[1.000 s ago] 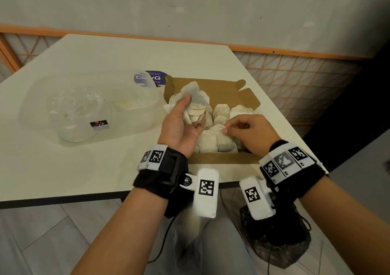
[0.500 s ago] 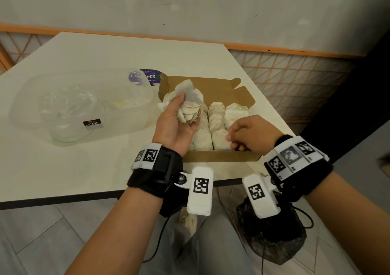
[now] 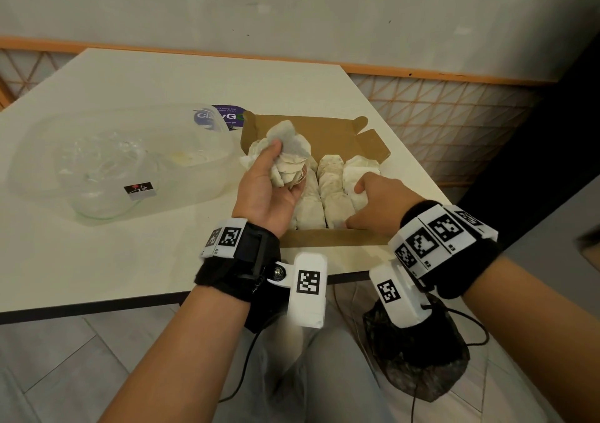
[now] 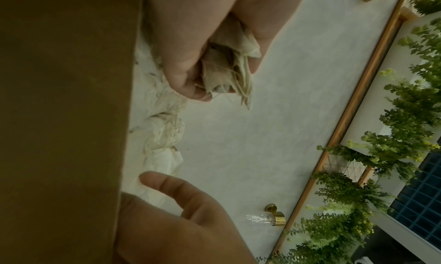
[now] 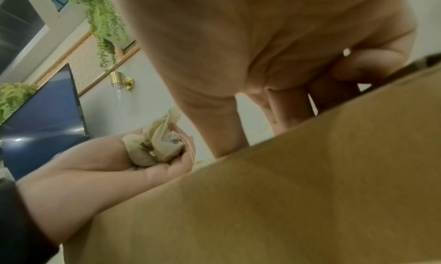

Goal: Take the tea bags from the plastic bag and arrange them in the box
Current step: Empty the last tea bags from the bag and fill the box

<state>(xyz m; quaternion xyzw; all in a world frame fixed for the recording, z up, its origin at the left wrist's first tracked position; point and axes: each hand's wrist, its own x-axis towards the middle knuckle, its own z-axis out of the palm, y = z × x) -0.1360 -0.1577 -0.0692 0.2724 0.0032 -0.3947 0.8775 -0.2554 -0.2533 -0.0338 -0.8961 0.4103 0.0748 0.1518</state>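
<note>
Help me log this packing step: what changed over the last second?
The right hand uncurled from its pinch and moved toward the box's right row, fingers now spread on the packed tea bags. The left hand still grips its bunch of tea bags over the box; the plastic bag is unmoved.

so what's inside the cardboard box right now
The box holds rows of tea bags lying side by side. The left hand with its bunch of tea bags and the right hand cover part of the rows, so no full count.
</note>
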